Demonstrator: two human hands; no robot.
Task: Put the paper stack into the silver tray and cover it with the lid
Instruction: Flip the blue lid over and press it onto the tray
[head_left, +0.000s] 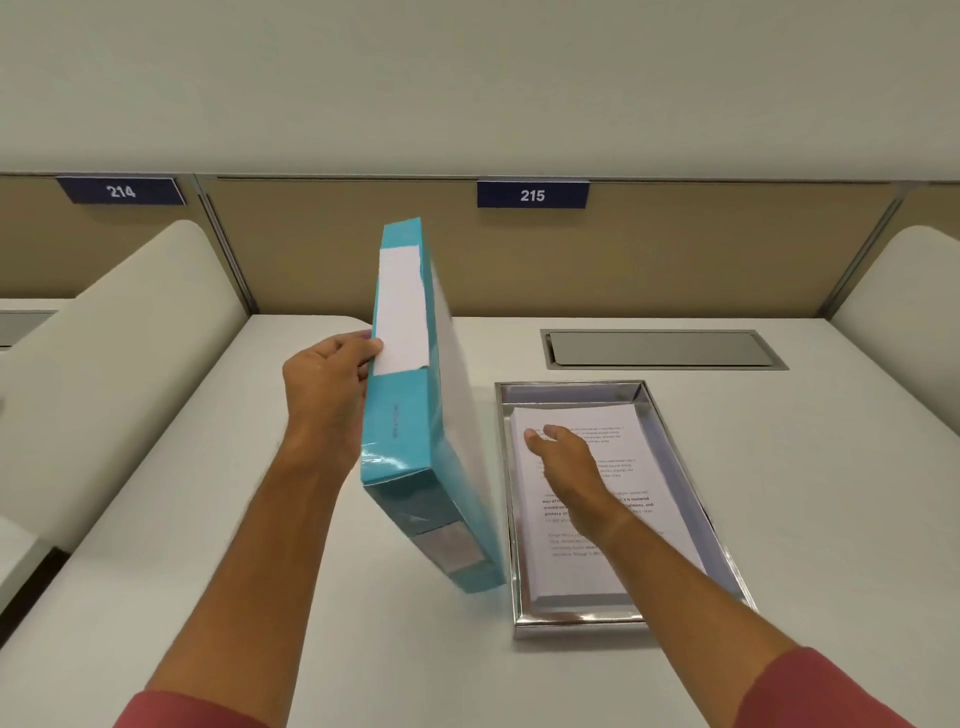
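The white paper stack (618, 566), printed with text, lies inside the silver tray (685, 462) on the desk at centre right. My right hand (563, 457) hovers over the stack with its fingers spread, pointing toward the lid and holding nothing. The turquoise lid (410, 415), with a white label on its side, stands tilted on its near edge just left of the tray. My left hand (327, 384) grips the lid's left side near the label.
A grey metal cable hatch (660, 349) sits flush in the desk behind the tray. Cream dividers rise at left (130, 364) and right (904, 312). A tan back panel carries the signs 214 and 215.
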